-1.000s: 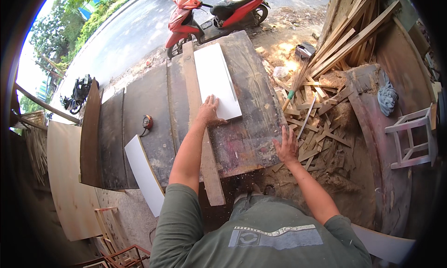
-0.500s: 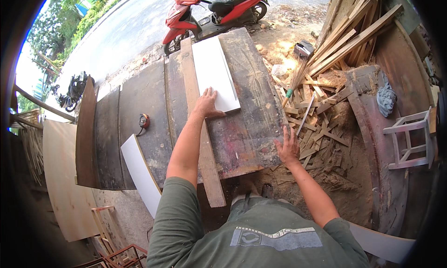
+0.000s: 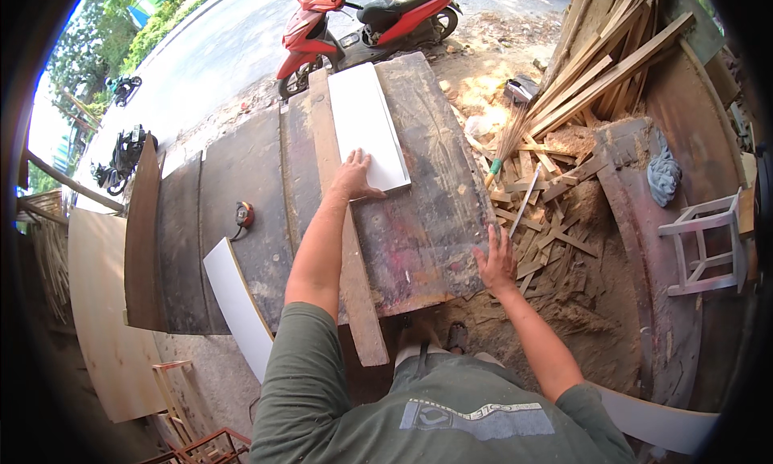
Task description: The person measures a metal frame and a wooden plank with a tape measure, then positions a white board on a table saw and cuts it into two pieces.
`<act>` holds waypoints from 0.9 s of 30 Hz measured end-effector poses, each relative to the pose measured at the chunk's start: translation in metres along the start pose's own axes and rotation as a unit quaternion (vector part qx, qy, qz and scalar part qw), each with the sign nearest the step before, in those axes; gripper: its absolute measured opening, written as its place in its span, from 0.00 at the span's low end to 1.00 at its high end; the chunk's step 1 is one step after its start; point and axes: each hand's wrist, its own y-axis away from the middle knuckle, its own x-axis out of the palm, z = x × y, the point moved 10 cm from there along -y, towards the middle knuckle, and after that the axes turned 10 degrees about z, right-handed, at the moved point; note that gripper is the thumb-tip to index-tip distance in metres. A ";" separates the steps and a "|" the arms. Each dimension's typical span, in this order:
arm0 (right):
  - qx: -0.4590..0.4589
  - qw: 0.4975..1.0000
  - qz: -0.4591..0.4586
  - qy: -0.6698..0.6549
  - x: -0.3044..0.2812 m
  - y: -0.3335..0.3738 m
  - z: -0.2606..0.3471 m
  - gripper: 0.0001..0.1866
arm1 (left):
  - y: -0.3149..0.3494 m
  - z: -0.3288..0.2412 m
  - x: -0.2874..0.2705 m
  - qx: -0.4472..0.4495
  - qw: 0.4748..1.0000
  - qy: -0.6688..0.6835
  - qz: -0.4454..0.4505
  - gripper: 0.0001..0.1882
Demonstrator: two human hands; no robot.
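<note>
My left hand [image 3: 355, 178] lies with fingers spread on the near end of a long white board [image 3: 369, 118], which has a raised strip along its right side. Left of the board, and partly under my left forearm, a narrow wooden plank [image 3: 325, 134] runs lengthwise and juts past the near edge of the worn dark worktable [image 3: 431, 214]. At the table's right edge is my right hand [image 3: 496, 263], fingers apart and holding nothing; whether it touches the edge is hard to tell. A tape measure [image 3: 244, 213] rests on the table to the left.
A white panel [image 3: 233, 291] leans over the table's near left side. Wood offcuts, sawdust and a broom [image 3: 501, 151] cover the ground at right, near stacked timber [image 3: 616, 69]. A small stool [image 3: 704, 242] stands far right. Beyond the table is a red scooter [image 3: 366, 25].
Both hands keep almost the same places, the left on the white board. The whole view has shifted slightly. A motorcycle now shows on the road at far left.
</note>
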 end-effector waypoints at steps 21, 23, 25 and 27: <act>0.017 1.000 0.018 -0.012 -0.001 -0.004 -0.004 0.36 | -0.119 0.072 -0.055 -0.002 1.000 -0.009 -0.002 0.64; 0.008 1.000 0.013 -0.003 -0.003 -0.005 0.000 0.37 | -0.132 0.088 -0.057 -0.005 1.000 0.000 -0.007 0.61; 0.009 1.000 0.021 -0.010 -0.003 -0.006 -0.001 0.37 | -0.143 0.095 -0.068 -0.001 1.000 -0.001 -0.016 0.57; 0.007 1.000 0.020 -0.014 -0.005 -0.006 -0.001 0.38 | -0.150 0.099 -0.074 0.006 1.000 -0.011 -0.022 0.51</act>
